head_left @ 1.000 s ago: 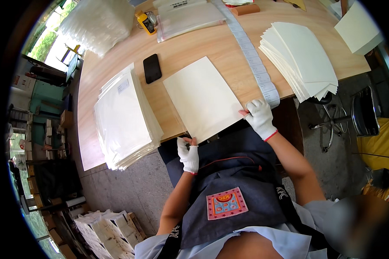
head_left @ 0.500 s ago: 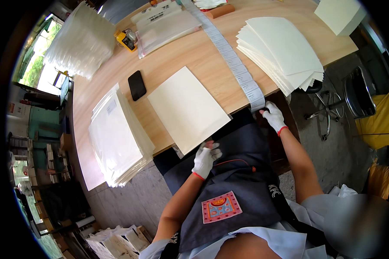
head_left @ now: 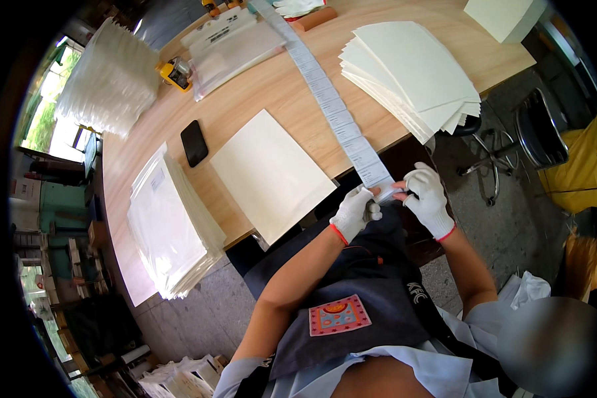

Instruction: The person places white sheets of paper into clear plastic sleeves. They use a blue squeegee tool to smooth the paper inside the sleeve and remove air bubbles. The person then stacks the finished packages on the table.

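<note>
A long strip of printed white labels (head_left: 331,106) runs from the far side of the table over its front edge. Its near end is pinched by my right hand (head_left: 428,199), thumb against fingers. At the left corner of that same end my left hand (head_left: 355,213) is closed, the thumb and fingertip on the strip. Both hands wear white knit gloves with red cuffs, and some fingertips are bare. Left of the strip, a cream sheet or flat pack (head_left: 272,176) lies slightly over the table's edge.
A stack of plastic-wrapped sheets (head_left: 169,222) lies at the left, with a black phone (head_left: 194,143) beside it. Cream sheets are fanned out (head_left: 414,69) at the right. Further back are clear bags (head_left: 235,50), a yellow bottle (head_left: 174,74) and a tall wrapped pile (head_left: 109,79). A chair (head_left: 537,129) stands right.
My left hand has moved up and right from beside the cream sheet to the strip's end. My right hand has drawn the end slightly nearer. The view has shifted a little.
</note>
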`<state>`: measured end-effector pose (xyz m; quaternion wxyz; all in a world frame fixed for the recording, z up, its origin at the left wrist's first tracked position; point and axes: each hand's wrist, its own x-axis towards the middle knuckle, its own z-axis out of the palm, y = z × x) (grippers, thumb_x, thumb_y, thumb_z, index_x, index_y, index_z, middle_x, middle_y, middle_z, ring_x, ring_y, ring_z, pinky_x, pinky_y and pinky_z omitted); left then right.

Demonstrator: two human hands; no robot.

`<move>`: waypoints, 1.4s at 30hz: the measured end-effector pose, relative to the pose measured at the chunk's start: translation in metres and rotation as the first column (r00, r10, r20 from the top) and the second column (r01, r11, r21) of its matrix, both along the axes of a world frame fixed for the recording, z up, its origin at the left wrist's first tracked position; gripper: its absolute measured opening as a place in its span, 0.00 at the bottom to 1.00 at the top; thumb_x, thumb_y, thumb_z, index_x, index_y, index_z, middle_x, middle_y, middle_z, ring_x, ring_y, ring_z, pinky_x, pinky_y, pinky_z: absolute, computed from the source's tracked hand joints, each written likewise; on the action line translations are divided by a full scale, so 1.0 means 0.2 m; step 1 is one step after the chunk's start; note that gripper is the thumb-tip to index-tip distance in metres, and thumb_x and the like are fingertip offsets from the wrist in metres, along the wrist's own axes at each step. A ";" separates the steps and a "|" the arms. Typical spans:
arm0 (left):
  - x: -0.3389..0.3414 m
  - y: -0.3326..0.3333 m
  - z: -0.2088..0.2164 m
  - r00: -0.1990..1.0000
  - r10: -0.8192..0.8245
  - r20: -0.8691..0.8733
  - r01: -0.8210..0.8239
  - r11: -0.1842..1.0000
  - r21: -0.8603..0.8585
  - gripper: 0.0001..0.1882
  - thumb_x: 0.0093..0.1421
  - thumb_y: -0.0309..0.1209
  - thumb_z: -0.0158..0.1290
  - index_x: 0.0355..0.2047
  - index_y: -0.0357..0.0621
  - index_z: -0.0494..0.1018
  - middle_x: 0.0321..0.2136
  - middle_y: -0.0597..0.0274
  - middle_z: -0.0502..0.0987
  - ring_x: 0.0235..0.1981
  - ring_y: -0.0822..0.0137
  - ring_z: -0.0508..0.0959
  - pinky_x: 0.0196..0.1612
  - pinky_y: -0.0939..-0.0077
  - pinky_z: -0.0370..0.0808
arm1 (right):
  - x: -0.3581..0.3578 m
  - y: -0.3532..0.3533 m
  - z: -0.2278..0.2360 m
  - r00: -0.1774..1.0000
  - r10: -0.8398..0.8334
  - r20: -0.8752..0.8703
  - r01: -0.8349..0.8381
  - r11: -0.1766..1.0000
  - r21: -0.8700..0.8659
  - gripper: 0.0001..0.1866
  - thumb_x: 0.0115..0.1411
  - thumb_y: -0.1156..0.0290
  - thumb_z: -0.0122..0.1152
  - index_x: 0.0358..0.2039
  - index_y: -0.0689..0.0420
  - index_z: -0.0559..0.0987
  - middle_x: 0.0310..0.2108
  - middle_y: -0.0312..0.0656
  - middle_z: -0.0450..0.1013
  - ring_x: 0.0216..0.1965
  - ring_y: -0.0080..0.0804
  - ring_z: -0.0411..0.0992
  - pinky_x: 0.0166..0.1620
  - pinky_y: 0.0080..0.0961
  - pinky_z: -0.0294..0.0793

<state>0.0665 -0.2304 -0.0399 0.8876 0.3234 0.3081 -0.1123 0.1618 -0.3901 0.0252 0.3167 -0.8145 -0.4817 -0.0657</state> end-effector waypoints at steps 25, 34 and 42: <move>-1.20 0.30 0.03 0.769 0.636 -0.067 -0.613 0.763 0.204 0.02 0.56 0.24 0.48 0.30 0.43 0.65 0.22 0.62 0.71 0.19 0.69 0.74 0.26 0.72 0.76 | -0.06 1.33 -0.22 0.578 0.095 -0.810 -0.155 0.988 0.004 0.08 0.50 0.66 0.61 0.27 0.57 0.79 0.22 0.34 0.71 0.25 0.21 0.66 0.30 0.19 0.64; -1.22 0.29 0.05 0.776 0.627 -0.070 -0.605 0.771 0.199 0.07 0.56 0.27 0.52 0.29 0.43 0.65 0.21 0.62 0.71 0.19 0.70 0.73 0.26 0.75 0.75 | -0.11 1.50 -0.25 0.994 -0.109 0.030 0.112 0.985 -0.134 0.17 0.50 0.61 0.62 0.35 0.58 0.74 0.32 0.44 0.72 0.36 0.33 0.71 0.40 0.27 0.68; -1.21 0.42 0.24 0.843 0.516 0.155 -0.527 0.730 0.435 0.20 0.60 0.29 0.48 0.52 0.36 0.61 0.32 0.65 0.73 0.28 0.77 0.74 0.29 0.82 0.75 | -0.06 0.79 -0.19 0.978 0.017 -0.208 -0.106 0.899 -0.425 0.23 0.53 0.47 0.53 0.21 0.57 0.71 0.17 0.47 0.69 0.22 0.51 0.67 0.27 0.39 0.66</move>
